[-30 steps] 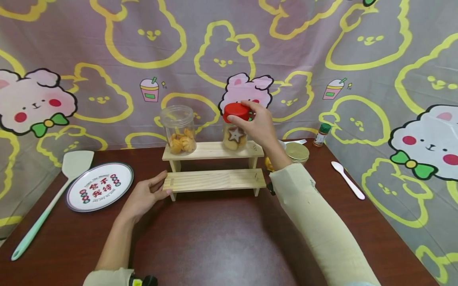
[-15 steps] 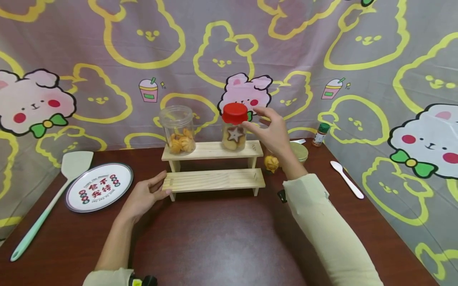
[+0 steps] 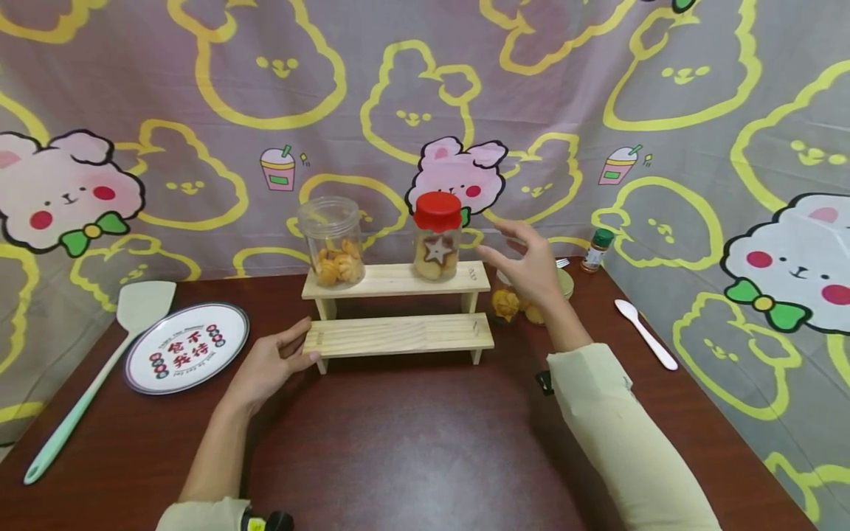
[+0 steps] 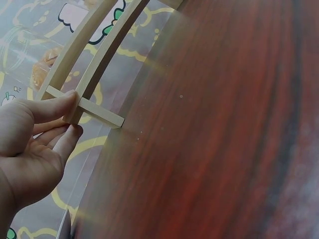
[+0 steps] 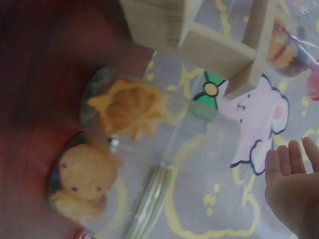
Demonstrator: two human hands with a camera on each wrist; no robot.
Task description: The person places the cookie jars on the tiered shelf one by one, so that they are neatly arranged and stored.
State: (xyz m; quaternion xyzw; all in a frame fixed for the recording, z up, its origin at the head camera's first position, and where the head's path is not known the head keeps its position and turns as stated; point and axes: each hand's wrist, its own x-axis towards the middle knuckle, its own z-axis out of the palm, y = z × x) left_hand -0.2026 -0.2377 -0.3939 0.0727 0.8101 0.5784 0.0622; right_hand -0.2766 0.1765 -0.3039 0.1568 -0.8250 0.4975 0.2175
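A two-step wooden shelf rack (image 3: 398, 335) stands mid-table. My left hand (image 3: 265, 369) pinches the left end of its lower board, thumb and fingers on opposite faces in the left wrist view. On the upper step are a lidless clear jar (image 3: 332, 240) of small golden cookies and a jar with a red lid (image 3: 438, 210) and a star cookie showing. My right hand (image 3: 527, 265) hovers right of the red-lidded jar, apart from it, fingers spread and holding nothing. Below it stand two clear jars with cookies, one with a ridged cookie (image 5: 132, 107), another with a round cookie (image 5: 87, 169).
Stacked gold lids (image 3: 566, 284) sit behind my right wrist, with fork tines (image 3: 562, 262) beyond. A green-capped spice bottle (image 3: 597, 251) and white spoon (image 3: 645, 335) lie rightward. At left are a plate (image 3: 187, 348) and a long-handled spatula (image 3: 99, 376).
My right hand has let go of the red lid and moved right and slightly down, away from the jar. The left hand keeps its place on the rack.
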